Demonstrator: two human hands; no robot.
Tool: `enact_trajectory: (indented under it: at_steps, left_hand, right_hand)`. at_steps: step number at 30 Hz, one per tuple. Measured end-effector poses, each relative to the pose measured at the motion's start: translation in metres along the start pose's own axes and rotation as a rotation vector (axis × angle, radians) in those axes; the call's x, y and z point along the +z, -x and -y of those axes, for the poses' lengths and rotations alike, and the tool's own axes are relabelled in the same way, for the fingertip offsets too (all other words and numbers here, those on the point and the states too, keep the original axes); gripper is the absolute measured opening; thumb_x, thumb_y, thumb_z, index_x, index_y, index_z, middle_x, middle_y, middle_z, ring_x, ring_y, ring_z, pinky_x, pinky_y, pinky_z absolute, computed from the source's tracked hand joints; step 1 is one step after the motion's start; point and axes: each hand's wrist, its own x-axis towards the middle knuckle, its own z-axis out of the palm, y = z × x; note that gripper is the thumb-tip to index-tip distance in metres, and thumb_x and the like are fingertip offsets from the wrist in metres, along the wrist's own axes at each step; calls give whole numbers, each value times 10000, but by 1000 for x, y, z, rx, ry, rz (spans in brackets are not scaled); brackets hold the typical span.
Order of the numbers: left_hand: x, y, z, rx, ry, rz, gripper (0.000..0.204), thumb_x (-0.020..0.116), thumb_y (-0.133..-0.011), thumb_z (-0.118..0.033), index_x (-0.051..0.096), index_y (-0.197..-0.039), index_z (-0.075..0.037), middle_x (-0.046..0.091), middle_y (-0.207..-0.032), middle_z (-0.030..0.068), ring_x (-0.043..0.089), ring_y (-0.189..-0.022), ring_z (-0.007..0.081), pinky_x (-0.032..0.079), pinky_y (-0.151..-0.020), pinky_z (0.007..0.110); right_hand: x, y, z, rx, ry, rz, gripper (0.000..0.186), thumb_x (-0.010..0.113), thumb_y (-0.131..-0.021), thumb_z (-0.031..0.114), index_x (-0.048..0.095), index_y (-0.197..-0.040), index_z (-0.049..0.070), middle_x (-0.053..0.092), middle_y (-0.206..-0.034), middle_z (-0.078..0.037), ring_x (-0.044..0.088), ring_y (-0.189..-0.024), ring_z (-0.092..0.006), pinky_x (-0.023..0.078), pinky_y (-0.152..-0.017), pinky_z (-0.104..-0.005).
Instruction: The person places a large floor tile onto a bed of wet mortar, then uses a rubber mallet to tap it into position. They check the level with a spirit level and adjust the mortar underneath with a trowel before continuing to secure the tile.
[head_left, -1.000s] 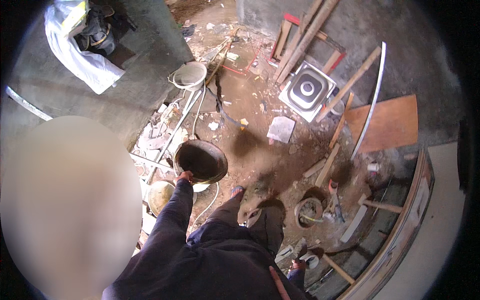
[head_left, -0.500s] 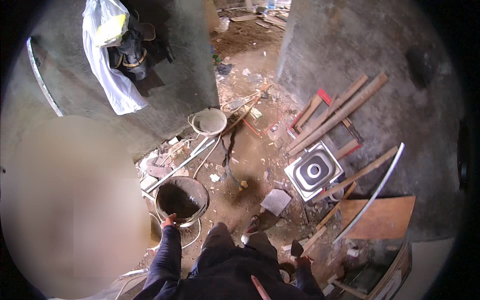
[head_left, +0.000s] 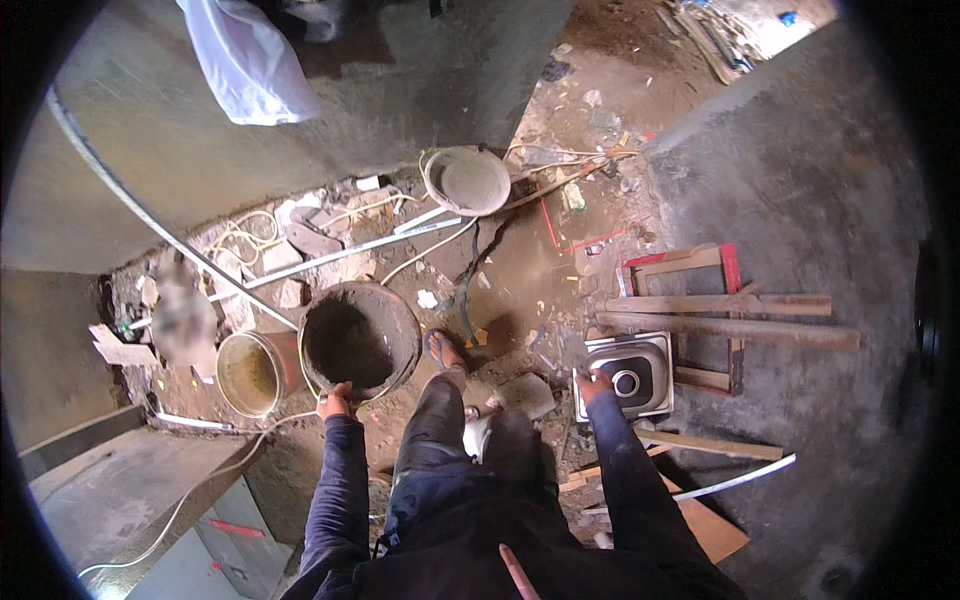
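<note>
My left hand (head_left: 336, 400) is closed on the near rim of a dark, mortar-crusted bucket (head_left: 398, 335), which is tilted with its mouth toward me. Damp grey residue lines the inside. On the right, my right hand (head_left: 597, 386) is closed round the handle of a trowel (head_left: 571, 350); its grey blade is smeared by motion and points away from me. The hand is over the left edge of a steel sink (head_left: 652, 350). A second, pale-mouthed bucket (head_left: 287, 362) stands just left of the one I hold.
A pale, crusted bucket (head_left: 468, 183) stands near the far wall among rubble, pipes and a hose (head_left: 432, 258). Timber poles (head_left: 740, 328) and a red-edged wooden frame (head_left: 728, 265) lie beyond the sink. Near my foot (head_left: 445, 350) is a grey slab (head_left: 528, 396).
My view has turned and my feet have shifted. My right hand has swung the trowel forward from beside my hip to near the sink. My left hand keeps its hold on the bucket.
</note>
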Motion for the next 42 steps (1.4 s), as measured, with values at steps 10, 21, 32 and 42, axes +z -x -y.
enact_trajectory:
  at_steps: [10, 21, 32, 42]
  left_hand:
    - [161, -28, 91, -51, 36, -58, 202, 729, -649, 76, 610, -801, 19, 662, -711, 108, 623, -539, 236, 493, -466, 367]
    - [322, -44, 166, -104, 49, -188, 243, 729, -686, 77, 577, -832, -43, 637, -720, 59, 593, -543, 180, 480, -493, 311]
    - [370, -65, 222, -159, 76, -158, 293, 730, -683, 92, 610, -920, -32, 657, -788, 66, 620, -605, 181, 537, -557, 319]
    - [386, -83, 228, -185, 69, -143, 234, 706, -702, 98, 625, -889, -16, 680, -791, 83, 635, -596, 186, 543, -559, 312]
  right_hand:
    - [33, -322, 198, -142, 236, 150, 644, 655, -884, 414, 529, -1380, 24, 548, -1400, -226, 515, -1305, -370, 405, -1097, -431]
    - [148, -576, 346, -193, 471, 160, 481, 553, -881, 279, 593, -1349, 175, 620, -1322, -181, 596, -1210, -393, 471, -1038, -470]
    - [296, -673, 334, -489, 352, 255, 514, 622, -875, 457, 659, -1269, 129, 647, -1292, -163, 605, -1207, -351, 457, -1059, -407]
    - [210, -651, 288, -326, -65, 336, 467, 756, -813, 348, 707, -1202, 94, 729, -978, -150, 696, -867, -249, 547, -781, -343]
